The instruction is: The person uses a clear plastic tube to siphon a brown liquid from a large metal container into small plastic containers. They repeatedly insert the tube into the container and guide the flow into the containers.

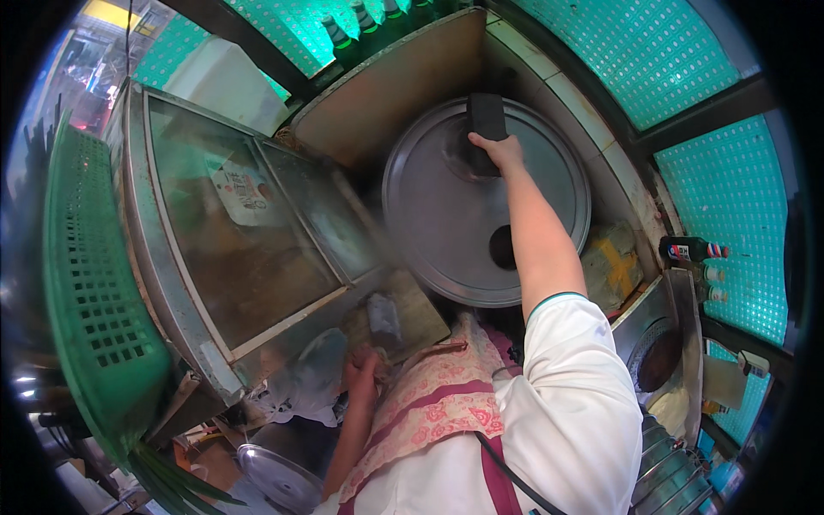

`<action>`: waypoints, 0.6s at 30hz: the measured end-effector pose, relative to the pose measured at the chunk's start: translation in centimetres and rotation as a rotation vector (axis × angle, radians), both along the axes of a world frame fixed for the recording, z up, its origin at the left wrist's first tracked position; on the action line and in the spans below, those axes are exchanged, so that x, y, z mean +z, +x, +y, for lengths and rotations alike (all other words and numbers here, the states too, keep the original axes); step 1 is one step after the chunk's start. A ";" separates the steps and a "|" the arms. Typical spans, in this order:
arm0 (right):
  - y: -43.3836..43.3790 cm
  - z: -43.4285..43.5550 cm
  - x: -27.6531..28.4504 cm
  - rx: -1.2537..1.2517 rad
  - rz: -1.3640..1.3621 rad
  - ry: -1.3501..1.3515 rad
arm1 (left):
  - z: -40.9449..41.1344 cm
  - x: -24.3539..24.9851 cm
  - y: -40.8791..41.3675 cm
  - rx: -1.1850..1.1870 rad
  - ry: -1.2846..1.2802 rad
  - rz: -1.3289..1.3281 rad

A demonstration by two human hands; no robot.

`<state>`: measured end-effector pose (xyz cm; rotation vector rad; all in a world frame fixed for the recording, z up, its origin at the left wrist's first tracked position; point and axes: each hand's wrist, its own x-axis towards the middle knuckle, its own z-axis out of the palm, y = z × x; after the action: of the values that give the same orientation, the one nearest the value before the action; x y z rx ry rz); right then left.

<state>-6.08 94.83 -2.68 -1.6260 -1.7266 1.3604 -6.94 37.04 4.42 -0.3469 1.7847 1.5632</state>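
Observation:
A large round metal lid (425, 212) lies before me with a dark round hole near its lower edge. My right hand (501, 151) is at a dark rectangular block (487, 116) on the lid's far part, thumb at its left edge and fingers at its side. Down by the apron (438, 399), my left hand (367, 364) is curled beside a small board (415, 315); a pale cloth-like thing shows by its fingers, too blurred to name. A greyish, clear-looking block or container (384, 320) rests on that board.
A glass-fronted metal cabinet (232, 351) stands at left, beside a green plastic basket (103, 283). A tiled ledge (579, 106) and a taped bundle (608, 267) border the lid at right. Bottles (689, 248) stand farther right. Plastic bags (302, 386) and another metal lid (280, 476) are low at left.

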 end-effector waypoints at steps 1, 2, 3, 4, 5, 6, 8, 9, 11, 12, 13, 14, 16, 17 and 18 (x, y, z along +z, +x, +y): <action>-0.2 0.5 -1.8 -0.066 -0.001 -0.054 | 0.2 -0.1 -0.2 -0.033 0.000 0.005; -0.4 0.9 -3.5 -0.133 0.002 -0.109 | 0.5 -0.2 -0.5 -0.067 0.000 0.015; -1.1 0.8 -4.7 -0.201 0.019 -0.089 | 0.8 -0.1 -0.6 -0.068 -0.011 0.023; -1.7 0.5 -5.7 -0.271 0.033 -0.069 | 1.0 0.0 -0.6 -0.070 -0.022 0.028; -2.1 0.2 -6.5 -0.343 0.047 -0.049 | 1.2 0.1 -0.6 -0.073 -0.032 0.033; -2.9 -0.1 -7.2 -0.390 0.053 -0.052 | 1.4 0.3 -0.7 -0.082 -0.033 0.037; -3.2 0.7 -8.2 -0.491 0.036 -0.078 | 2.3 0.5 -0.7 -0.111 -0.023 0.031; -3.8 0.2 -8.0 -0.509 0.042 -0.116 | 2.1 0.4 -0.8 -0.112 -0.036 0.043; -4.8 -1.5 -5.9 -0.520 0.071 -0.190 | 0.8 -0.2 -0.9 -0.105 -0.068 0.069; -5.0 -2.4 -4.2 -0.517 0.094 -0.223 | -0.2 -0.7 -1.0 -0.124 -0.085 0.067; -4.8 -2.4 -3.5 -0.509 0.093 -0.230 | -0.9 -1.3 -1.2 -0.152 -0.096 0.057; -4.7 -2.5 -2.9 -0.500 0.093 -0.238 | -1.6 -2.0 -1.3 -0.179 -0.107 0.049; -3.8 -2.4 -3.0 -0.480 0.091 -0.241 | -2.1 -2.8 -1.4 -0.184 -0.075 0.024; -3.4 -2.2 -3.0 -0.466 0.091 -0.237 | -2.4 -3.1 -1.5 -0.185 -0.060 0.013; -3.0 -2.1 -3.3 -0.451 0.087 -0.233 | -2.2 -2.8 -1.5 -0.191 -0.067 -0.010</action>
<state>-9.07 92.70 -5.95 -1.9016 -1.0900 1.4129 -8.45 34.83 1.62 -0.2085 1.8096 1.3688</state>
